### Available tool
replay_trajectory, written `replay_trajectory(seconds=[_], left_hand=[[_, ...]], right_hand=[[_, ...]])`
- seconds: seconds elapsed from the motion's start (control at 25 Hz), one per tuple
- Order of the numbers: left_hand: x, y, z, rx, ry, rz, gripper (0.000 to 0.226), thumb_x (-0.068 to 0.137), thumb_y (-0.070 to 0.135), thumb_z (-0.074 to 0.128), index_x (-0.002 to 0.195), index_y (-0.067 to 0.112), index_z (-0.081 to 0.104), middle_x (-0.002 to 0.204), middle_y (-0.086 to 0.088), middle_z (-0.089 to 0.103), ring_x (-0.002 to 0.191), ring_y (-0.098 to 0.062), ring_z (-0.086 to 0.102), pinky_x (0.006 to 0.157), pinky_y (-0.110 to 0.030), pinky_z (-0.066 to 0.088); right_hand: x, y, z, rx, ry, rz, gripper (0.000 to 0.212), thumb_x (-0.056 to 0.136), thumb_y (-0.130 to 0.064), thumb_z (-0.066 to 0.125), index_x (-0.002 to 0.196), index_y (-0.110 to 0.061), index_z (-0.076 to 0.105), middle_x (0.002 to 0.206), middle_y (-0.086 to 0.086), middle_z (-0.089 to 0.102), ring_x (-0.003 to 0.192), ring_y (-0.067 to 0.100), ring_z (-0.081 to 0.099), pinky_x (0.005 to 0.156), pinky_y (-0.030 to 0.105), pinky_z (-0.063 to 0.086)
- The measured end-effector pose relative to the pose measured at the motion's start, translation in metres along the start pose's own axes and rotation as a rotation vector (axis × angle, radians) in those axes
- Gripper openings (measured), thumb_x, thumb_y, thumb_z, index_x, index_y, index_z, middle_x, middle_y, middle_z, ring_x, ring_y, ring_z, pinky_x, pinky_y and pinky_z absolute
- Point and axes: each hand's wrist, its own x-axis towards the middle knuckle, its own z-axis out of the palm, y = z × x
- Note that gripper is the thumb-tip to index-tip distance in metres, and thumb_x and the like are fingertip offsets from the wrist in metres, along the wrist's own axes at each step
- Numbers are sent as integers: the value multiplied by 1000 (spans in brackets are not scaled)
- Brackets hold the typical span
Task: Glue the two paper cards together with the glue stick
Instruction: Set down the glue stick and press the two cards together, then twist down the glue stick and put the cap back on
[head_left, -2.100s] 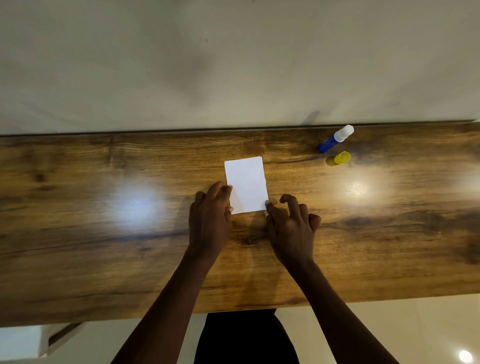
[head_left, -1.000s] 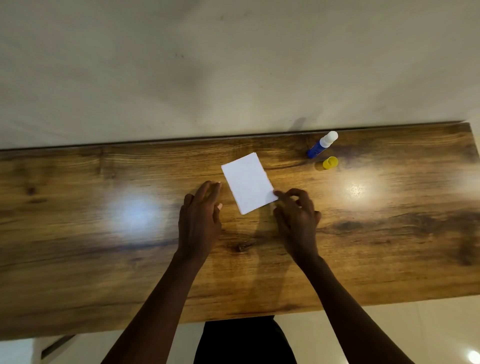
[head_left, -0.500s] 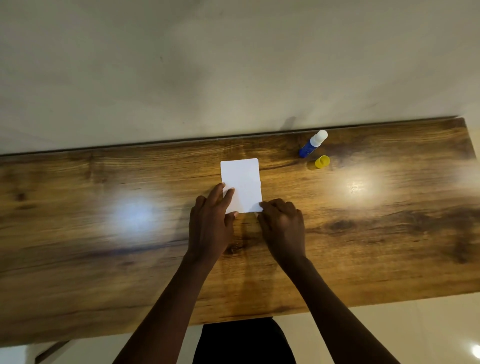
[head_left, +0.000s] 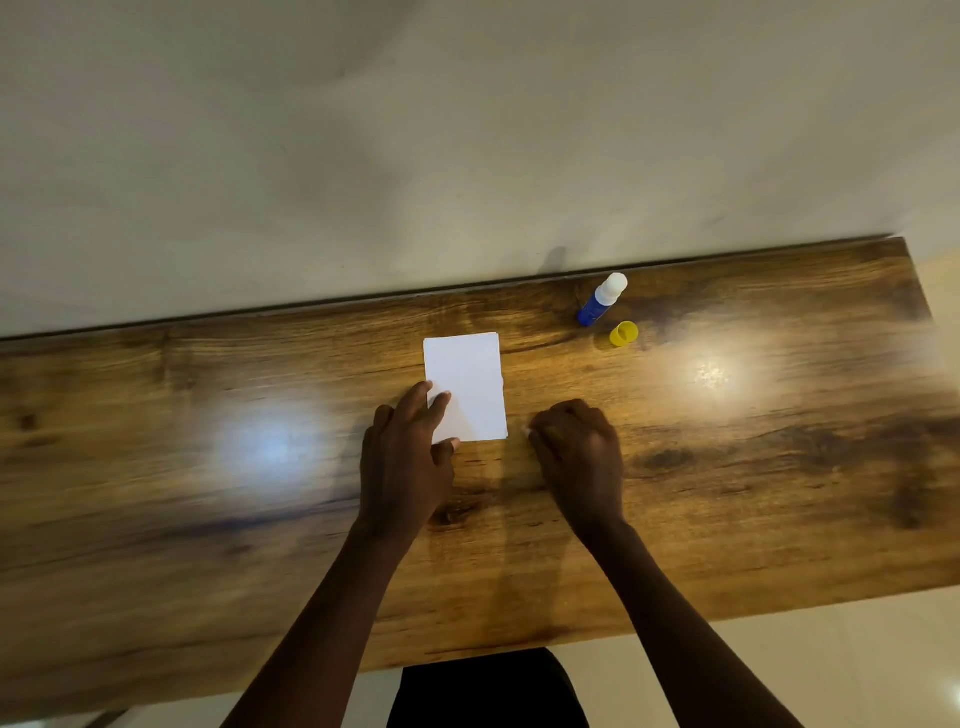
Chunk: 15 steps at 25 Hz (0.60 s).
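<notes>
A white paper card (head_left: 470, 379) lies flat on the wooden table (head_left: 208, 467); a second edge shows at its top right corner, so the two cards seem stacked. My left hand (head_left: 408, 457) presses its fingertips on the card's lower left corner. My right hand (head_left: 579, 452) rests as a loose fist on the table just right of the card, apart from it and holding nothing. The blue glue stick (head_left: 602, 299), its white glue end exposed, lies at the back right. Its yellow cap (head_left: 623, 333) sits beside it.
A pale wall runs along the table's far edge. The table's right end (head_left: 919, 291) is in view, with pale floor beyond it and below the near edge. Two bright light reflections sit on the wood.
The card was turned askew, then squared up again. My right hand has let go of the card's lower right corner and moved right; my left hand stays on the lower left corner.
</notes>
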Motion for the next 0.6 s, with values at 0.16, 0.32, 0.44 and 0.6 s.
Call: replay_trajectory(seconds=[0.16,0.32,0.44,0.6], left_hand=[[3,2,-1,-71,-2,-28,56,79,15,67,131,11,46,140,-9,45,129,-29,38,101,-41,40],[1,8,-2,-137,33,-29,54,75,10,68,126,9,51,136,-11,48,127,-30,40,95,-36,42],[4,21,-4,-230,94,-8,50,73,5,69,121,4,55,131,-15,52,123,-33,44,91,-30,35],[32,60,-2,-412,123,31,48,74,10,72,118,2,57,126,-17,56,118,-32,50,96,-43,46]], right_hand=[[15,17,-22,164,160,210,8,73,-3,68,78,-2,61,80,18,64,71,19,53,58,33,47],[32,37,-35,203,219,385,20,73,-9,71,88,-3,58,89,17,63,73,22,54,61,35,48],[48,45,-41,309,255,491,38,70,-11,74,102,-7,52,95,10,60,78,21,56,59,15,45],[65,55,-39,348,239,472,49,67,-10,76,111,-10,54,101,9,60,82,19,57,60,4,43]])
